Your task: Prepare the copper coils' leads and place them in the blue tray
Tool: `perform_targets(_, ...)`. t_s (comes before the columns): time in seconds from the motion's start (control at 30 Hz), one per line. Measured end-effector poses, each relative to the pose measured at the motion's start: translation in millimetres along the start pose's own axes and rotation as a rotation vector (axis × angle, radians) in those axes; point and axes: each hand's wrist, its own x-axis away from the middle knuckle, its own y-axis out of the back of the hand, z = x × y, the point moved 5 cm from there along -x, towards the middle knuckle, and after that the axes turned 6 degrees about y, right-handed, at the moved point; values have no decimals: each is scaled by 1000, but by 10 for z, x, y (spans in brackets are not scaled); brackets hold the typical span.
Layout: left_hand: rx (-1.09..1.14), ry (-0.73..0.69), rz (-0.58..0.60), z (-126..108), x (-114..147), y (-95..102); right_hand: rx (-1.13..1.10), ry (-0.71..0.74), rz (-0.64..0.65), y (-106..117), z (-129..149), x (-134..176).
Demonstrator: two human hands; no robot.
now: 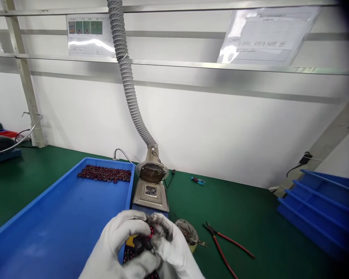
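Observation:
Both hands wear white gloves with darkened fingertips and meet at the bottom centre. My left hand (116, 240) has its fingers curled round a small dark part with red wire (151, 231), perhaps a wound coil. My right hand (174, 240) pinches at the same spot, its thumb and fingers bent against the part. The fingers hide most of it. Below them, partly covered, show a yellow and black thing (130, 241) and more dark red pieces. Just beyond the hands stands a small metal solder pot (151, 199) with a square opening.
A blue tray (61, 217) at left carries many dark red coils (104, 173) along its far end. A grey duct hose (128, 81) hangs over the pot. At right lie a tin of wire scraps (187, 231), red-handled pliers (221, 244), a small cutter (198, 181) and stacked blue trays (320, 213).

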Motion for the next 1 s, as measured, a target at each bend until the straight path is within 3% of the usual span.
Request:
perform_targets(0.07, 136, 73, 81, 38, -8, 14, -38, -4, -41, 59, -77, -38)
perform_targets(0.13, 197, 5, 85, 38, -20, 57, -46, 37, -75, 96, -127, -27)
perform_targets(0.23, 87, -160, -10, -1, -9, 130, 40, 138, -69, 29, -85, 82)
perform_targets(0.33, -18, -227, -142, -37, 48, 187, 119, 170, -32, -112, 28, 202)
perform_targets(0.4, 73, -172, -242, 3, 94, 243, 96, 157, -16, -160, 87, 232)
perform_targets(0.47, 189, -20, -329, 112, 124, 282, 56, 140, -11, -145, 108, 220)
perform_targets(0.5, 203, 63, -337, 166, 127, 274, 42, 130, -11, -121, 103, 204)
perform_targets(0.57, 164, 177, -233, 220, 96, 189, 25, 106, -19, -68, 69, 165)
perform_targets(0.67, 182, 133, -66, 140, 15, 48, 6, 58, -18, -42, 6, 124)
perform_targets(0.8, 241, -24, -182, 13, -37, 110, 37, 9, 27, -67, 29, 105)
perform_targets(0.93, 223, 53, -336, 122, 8, 246, 73, 27, 114, -12, 135, 105)
perform_targets(1.0, 143, 72, -294, 138, 22, 233, 71, 65, 103, 36, 154, 119)
